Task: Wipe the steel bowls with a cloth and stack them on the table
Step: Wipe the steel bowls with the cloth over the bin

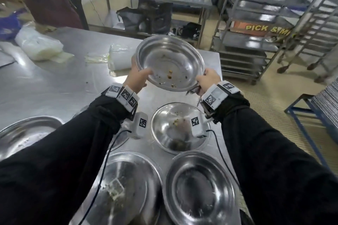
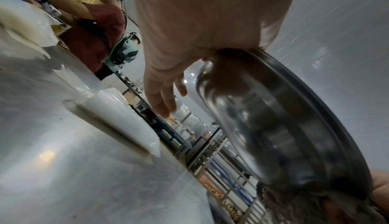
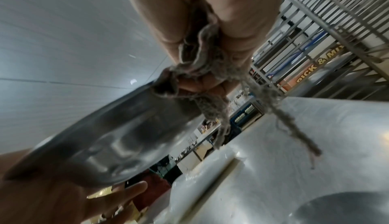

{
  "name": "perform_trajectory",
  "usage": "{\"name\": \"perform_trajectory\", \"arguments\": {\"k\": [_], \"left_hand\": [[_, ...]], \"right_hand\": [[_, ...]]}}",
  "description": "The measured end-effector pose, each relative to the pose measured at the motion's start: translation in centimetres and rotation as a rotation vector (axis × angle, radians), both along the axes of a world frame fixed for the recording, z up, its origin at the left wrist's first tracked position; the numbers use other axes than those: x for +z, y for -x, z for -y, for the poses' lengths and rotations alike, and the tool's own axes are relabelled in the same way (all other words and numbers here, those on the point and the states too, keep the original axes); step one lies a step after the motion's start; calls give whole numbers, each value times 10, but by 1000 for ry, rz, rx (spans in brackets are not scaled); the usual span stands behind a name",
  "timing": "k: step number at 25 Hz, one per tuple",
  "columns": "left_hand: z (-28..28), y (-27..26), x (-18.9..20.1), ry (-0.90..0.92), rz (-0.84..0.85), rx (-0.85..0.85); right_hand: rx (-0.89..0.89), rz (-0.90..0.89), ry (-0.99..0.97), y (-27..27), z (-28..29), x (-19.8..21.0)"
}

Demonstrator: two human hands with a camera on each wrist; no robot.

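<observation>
Several steel bowls sit dirty on the table (image 1: pixel 54 82), so I judge the job to be at an early stage, with no finished stack that I can see.

At the left edge of the head view, low down, a wide bowl (image 1: pixel 27 129) rests on the steel, partly cut off. Toward the bottom centre lies a shallow bowl (image 1: pixel 135 188) with pale residue in it, and just right of it a deeper, cleaner-looking bowl (image 1: pixel 199 188). Above those, in the middle, a crumb-flecked bowl (image 1: pixel 172 124) stands partly behind my wrist units.

My left hand (image 1: pixel 139 78) holds the raised bowl (image 1: pixel 170 62) at its left rim, thumb over the edge inside, fingers spread along the underside, as the left wrist view shows. That bowl is up in the air at centre frame, tilted toward me, with brown crumbs scattered near its lower inside wall.

My right hand (image 1: pixel 206 78) grips the rim on the right and has the grey cloth (image 3: pixel 200 71) bunched in its fingers, frayed threads dangling below.

So the step in hand is readying this bowl for wiping. Next I would let the left hand carry the bowl alone, free the right from the rim, and sweep the cloth through the inside, taking care that the crumbs don't drop into the bowls below.
</observation>
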State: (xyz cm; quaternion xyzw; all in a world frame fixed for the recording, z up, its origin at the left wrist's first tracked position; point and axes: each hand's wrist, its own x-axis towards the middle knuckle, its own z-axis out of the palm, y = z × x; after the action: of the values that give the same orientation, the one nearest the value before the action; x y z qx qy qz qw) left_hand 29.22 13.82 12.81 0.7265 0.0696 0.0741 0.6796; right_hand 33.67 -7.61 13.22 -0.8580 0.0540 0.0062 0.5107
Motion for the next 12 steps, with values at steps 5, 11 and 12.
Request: {"name": "perform_trajectory", "arguments": {"k": [5,11,12], "left_hand": [[107,58,14,202,-49,-176],[236,124,-5,248,-136,-307],[254,134,-13,252,-141,-314]], "right_hand": [[-77,63,-49,93,110,29],[-206,53,54,200,238,10],[-226,54,60,214,258,-1]]}}
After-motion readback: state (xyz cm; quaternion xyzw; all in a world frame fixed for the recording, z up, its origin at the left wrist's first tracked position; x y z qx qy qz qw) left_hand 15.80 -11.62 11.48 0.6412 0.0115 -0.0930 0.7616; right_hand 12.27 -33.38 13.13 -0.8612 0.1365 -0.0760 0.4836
